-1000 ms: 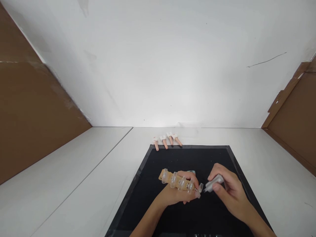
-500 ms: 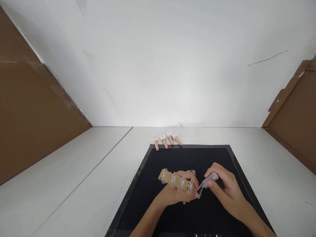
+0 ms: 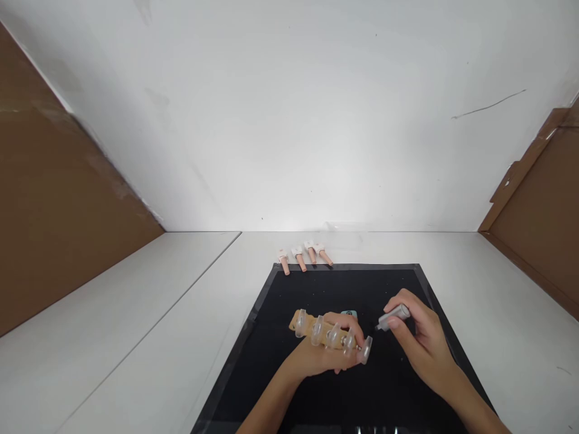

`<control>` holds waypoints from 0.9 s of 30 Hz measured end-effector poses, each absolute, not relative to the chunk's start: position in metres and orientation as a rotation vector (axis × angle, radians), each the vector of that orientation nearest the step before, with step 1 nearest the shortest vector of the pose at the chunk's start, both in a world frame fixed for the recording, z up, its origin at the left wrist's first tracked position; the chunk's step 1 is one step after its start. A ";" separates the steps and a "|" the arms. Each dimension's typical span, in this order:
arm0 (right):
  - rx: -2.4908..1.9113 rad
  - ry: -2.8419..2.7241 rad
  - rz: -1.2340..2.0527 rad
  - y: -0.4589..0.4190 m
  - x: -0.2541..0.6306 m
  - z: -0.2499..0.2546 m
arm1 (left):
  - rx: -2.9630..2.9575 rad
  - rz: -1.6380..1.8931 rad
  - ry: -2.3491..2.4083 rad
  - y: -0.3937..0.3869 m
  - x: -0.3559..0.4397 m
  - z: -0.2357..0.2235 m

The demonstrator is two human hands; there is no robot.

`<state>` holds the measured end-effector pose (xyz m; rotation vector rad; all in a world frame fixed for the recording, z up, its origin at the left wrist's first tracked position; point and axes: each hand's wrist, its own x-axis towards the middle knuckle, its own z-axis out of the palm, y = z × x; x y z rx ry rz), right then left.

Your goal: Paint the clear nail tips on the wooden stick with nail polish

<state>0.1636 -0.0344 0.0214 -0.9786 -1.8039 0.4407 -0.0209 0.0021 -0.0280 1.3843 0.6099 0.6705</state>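
Observation:
My left hand [image 3: 323, 355] is closed around a tan, wood-coloured strip [image 3: 310, 326] carrying a row of several clear false nail tips [image 3: 317, 330]. The clear tip at the right end [image 3: 367, 350] stands out past my left fingertips, tilted. Between its thumb and fingers, my right hand [image 3: 423, 343] pinches a small grey brush with a thick handle [image 3: 395, 315]. Its thin dark end points left and down, a short gap away from the end nail tip. Whether that dark end has bristles is too small to tell.
Beyond my left fingers, a small pale blue object [image 3: 350, 313] is partly hidden on the black mat [image 3: 307, 292]. Several pinkish tapered pieces with white tops [image 3: 300, 259] lie at the mat's far edge. A white wall and brown cardboard panels [image 3: 63, 181] enclose the white table.
My right hand has drawn the brush up and to the right, away from the end nail tip. That tip now shows whole. The left hand and strip are nearly still.

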 end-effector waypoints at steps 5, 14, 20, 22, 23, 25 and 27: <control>-0.859 -1.936 0.504 -0.037 0.161 0.023 | 1.471 0.697 0.632 0.001 -0.019 -0.026; -0.916 -1.894 0.364 -0.035 0.162 0.027 | 1.811 0.916 0.647 -0.002 -0.015 -0.019; -0.834 -1.991 0.322 -0.033 0.160 0.024 | 2.023 1.022 0.639 -0.003 -0.017 -0.020; -0.889 -1.931 0.264 -0.032 0.163 0.022 | 2.056 1.024 0.636 -0.003 -0.017 -0.017; -0.904 -1.896 0.257 -0.031 0.164 0.022 | 2.075 1.027 0.631 -0.003 -0.017 -0.016; -0.887 -1.865 0.282 -0.031 0.165 0.021 | 2.107 1.037 0.617 -0.002 -0.018 -0.014; -0.822 -1.911 0.329 -0.031 0.163 0.021 | 2.127 1.031 0.595 -0.001 -0.019 -0.014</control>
